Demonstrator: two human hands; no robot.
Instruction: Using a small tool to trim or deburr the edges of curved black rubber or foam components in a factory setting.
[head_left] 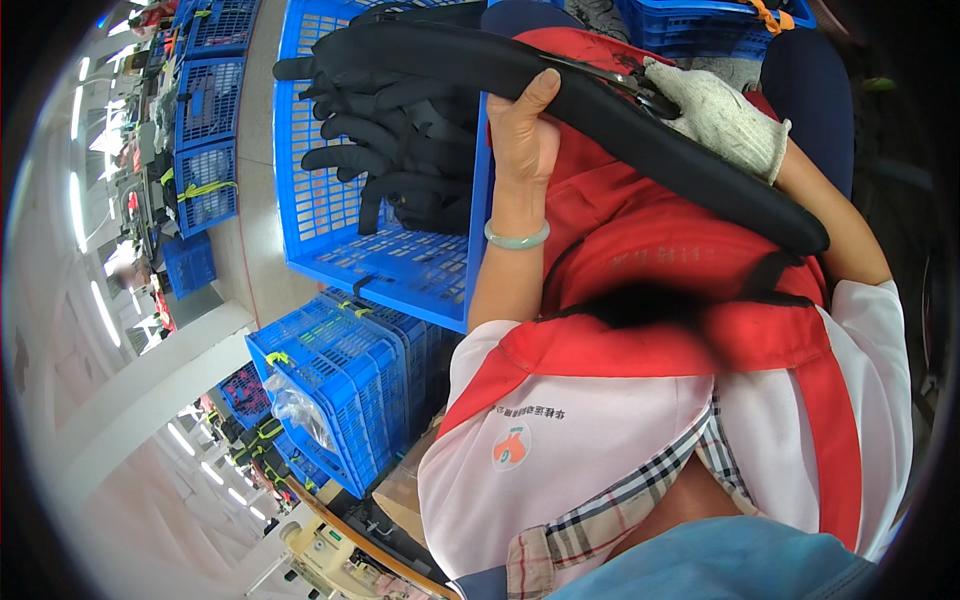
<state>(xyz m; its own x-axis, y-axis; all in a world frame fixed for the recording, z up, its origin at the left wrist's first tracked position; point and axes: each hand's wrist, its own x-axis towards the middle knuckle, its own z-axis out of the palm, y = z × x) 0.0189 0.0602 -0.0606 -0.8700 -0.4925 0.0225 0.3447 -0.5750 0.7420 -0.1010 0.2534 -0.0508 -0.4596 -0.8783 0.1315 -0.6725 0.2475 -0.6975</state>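
Head view: open blue crate (375,268) at left, heaped with black pieces (410,140); stacked crates (340,385) below it, another crate (690,38) at upper right. Red apron (640,205) under work. Long black strip (640,137) slants across lap, one end over heap, hiding part of it. Left hand (524,130) clasps strip mid-length, thumb on top, other fingers hidden. Gloved right hand (715,112) grips scissors (655,103) beside strip's upper edge, partly covering handles.
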